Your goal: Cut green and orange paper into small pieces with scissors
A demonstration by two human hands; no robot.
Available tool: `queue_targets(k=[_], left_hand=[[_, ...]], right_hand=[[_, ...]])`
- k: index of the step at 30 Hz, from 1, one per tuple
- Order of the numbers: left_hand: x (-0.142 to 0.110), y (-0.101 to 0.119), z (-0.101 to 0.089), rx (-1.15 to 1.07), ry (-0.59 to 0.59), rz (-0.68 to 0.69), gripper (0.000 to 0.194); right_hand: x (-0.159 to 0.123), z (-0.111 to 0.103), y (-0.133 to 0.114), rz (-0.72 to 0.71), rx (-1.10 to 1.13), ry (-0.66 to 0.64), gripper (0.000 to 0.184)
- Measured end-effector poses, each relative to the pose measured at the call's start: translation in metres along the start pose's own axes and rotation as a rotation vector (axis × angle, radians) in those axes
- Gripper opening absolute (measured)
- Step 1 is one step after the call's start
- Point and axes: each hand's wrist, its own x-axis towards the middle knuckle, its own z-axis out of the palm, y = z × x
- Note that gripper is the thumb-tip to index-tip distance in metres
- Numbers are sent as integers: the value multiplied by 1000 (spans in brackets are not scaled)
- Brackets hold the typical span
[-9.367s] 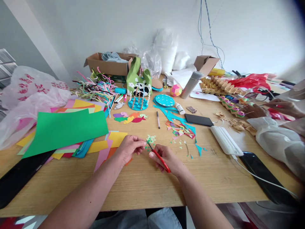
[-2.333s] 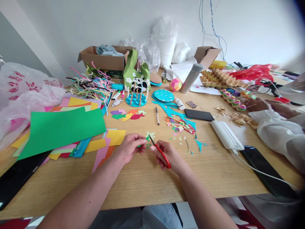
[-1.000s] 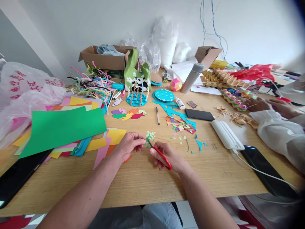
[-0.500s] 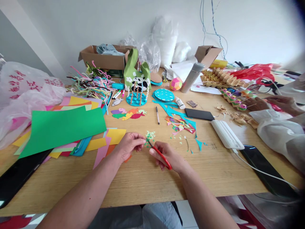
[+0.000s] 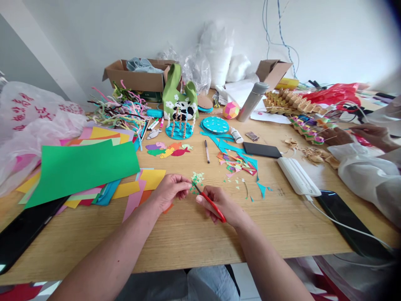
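Red-handled scissors [image 5: 214, 207] sit in my right hand [image 5: 223, 205], its fingers wrapped around the handles. The blades point up and left, with their tips at the fingertips of my left hand [image 5: 171, 190]. That hand is closed in a pinch on a small piece of paper, mostly hidden by the fingers; its colour looks green. Just beyond the blades lies a little heap of tiny green and pale green paper scraps [image 5: 198, 177]. Farther back are several colourful paper fish [image 5: 169, 149] and a pen [image 5: 207, 151].
Stacked coloured paper, a green sheet [image 5: 84, 171] on top, lies left. Coloured offcuts [image 5: 236, 163], a black phone [image 5: 262, 150] and a white power bank [image 5: 297, 177] are right. A green panda bag [image 5: 180, 100] and steel flask [image 5: 253, 102] stand behind. Another person's hands [image 5: 372, 136] work far right.
Almost nothing differs. Both my hands and the scissors stay in the same place, with the blades still at my left fingertips.
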Motion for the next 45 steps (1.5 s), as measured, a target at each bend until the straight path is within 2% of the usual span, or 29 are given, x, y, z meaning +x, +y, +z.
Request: queue_targets(k=[15,21,27,45], left_hand=[[0,2,-1,-43,13,23,17],[1,0,2,-236,58,-20,21],[1,-4,7,-372,107,-52,26],[-5,-3,13,-258,57,-29,25]], right_hand=[[2,0,0,35,54,57,47],[2,4,0,-36,93,100,48],[7,8,10,-111,110,58,49],[6,9,5,-40,97,123,51]])
